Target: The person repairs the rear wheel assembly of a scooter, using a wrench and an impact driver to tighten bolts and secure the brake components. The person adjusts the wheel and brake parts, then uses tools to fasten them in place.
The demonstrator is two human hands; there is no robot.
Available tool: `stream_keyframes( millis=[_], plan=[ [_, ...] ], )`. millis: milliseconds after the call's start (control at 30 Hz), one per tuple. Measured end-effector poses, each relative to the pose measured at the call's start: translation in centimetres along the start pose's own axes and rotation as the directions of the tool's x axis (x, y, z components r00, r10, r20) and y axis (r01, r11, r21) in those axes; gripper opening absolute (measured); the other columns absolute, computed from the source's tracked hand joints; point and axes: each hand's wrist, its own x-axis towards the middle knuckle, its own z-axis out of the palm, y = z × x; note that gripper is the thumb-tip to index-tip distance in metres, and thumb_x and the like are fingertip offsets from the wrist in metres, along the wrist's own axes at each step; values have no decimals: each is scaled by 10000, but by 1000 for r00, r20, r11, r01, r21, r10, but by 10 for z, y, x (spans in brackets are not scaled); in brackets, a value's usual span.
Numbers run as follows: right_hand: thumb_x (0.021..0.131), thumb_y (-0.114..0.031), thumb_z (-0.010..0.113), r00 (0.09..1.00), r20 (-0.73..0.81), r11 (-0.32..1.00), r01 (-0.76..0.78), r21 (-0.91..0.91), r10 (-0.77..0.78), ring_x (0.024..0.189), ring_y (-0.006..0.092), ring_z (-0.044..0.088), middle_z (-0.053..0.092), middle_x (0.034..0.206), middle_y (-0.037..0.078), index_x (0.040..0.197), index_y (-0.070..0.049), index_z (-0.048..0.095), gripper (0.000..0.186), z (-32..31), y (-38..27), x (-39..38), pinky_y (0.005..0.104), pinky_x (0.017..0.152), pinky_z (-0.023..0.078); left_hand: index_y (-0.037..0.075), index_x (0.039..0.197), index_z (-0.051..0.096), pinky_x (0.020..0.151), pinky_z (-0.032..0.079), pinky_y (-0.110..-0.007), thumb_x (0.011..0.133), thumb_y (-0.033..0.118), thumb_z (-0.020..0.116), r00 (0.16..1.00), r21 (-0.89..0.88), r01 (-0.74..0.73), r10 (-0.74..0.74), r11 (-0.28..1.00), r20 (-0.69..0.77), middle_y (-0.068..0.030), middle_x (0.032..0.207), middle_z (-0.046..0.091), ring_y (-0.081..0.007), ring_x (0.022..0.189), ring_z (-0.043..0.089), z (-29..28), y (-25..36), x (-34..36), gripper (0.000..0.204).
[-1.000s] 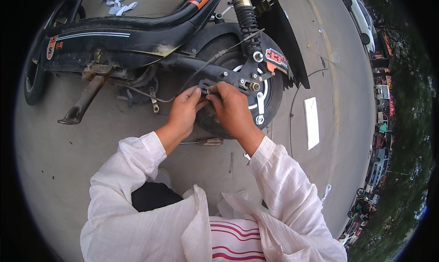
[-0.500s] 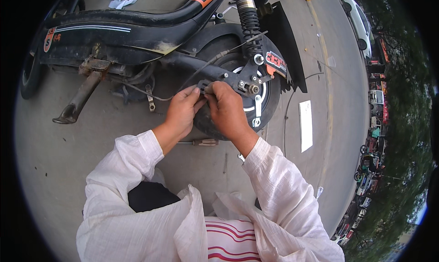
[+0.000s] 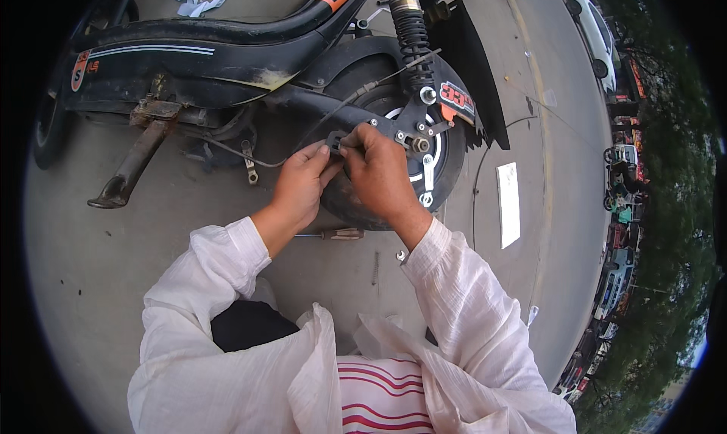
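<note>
From where I stand, the biggest thing here is a black motor scooter point(image 3: 174, 67) with orange decals, set side-on across the person's front. Next comes its rear wheel point(image 3: 454, 165), partly hidden behind the working hands, with a dark coil-spring shock absorber point(image 3: 413, 44) rising above the hub. A grey control cable point(image 3: 327, 116) loops from under the body and passes close by the fingers; whether it joins the piece they hold, I can't tell. The left hand point(image 3: 297, 184) and right hand point(image 3: 379, 175) meet in front of the wheel's near side, just below the swingarm point(image 3: 322, 107). A wooden-handled screwdriver point(image 3: 343, 234) lies on the pavement point(image 3: 189, 261) below them. Smallest is the dark metal bracket point(image 3: 333, 139), its end poking out past the fingertips: the left hand pinches it between thumb and fingers, and the right hand's thumb and forefinger are closed on its other side, though the exact contact is hidden. I'd judge the step in hand to be close fingertip work on that bracket. As I read it, the next move calls for a steady left pinch while the right fingers make small, careful adjustments, without snagging the cable.
</note>
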Motion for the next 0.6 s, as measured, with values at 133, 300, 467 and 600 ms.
stream_keyframes(
  millis=[133, 300, 467, 600],
  plan=[
    [834, -8, 637, 996, -92, 994, 9, 112, 1, 738, 264, 663, 655, 838, 178, 896, 12, 581, 86, -3, 11, -13, 313, 653, 492, -3, 1149, 578, 1004, 445, -338, 1017, 176, 424, 1000, -17, 5, -5, 1000, 6, -80, 1131, 621, -185, 1076, 586, 0, -3, 2, 271],
    [842, 23, 574, 977, 17, 968, 214, -131, -213, 813, 413, 577, 583, 835, 203, 847, -2, 494, 83, -1, 8, -3, 430, 673, 465, -20, 1210, 534, 1049, 425, -357, 1026, 181, 402, 995, -58, 88, -84, 994, 62, -125, 1197, 582, -207, 1122, 566, -6, 1, 5, 303],
    [852, 9, 577, 987, 44, 970, 158, -182, -153, 813, 414, 581, 584, 845, 210, 911, -9, 550, 67, -3, 1, -4, 433, 686, 474, -10, 1200, 541, 1041, 434, -350, 1026, 181, 405, 996, -48, 73, -70, 996, 59, -113, 1192, 587, -202, 1122, 571, -3, 3, 3, 292],
    [853, -14, 601, 972, 79, 961, 231, -154, -221, 811, 411, 589, 599, 869, 206, 971, -9, 576, 121, -5, 4, -5, 430, 688, 481, 0, 1191, 556, 1039, 436, -341, 1025, 186, 414, 995, -52, 66, -62, 996, 76, -93, 1185, 594, -187, 1125, 570, -9, 0, 3, 286]
  ],
)
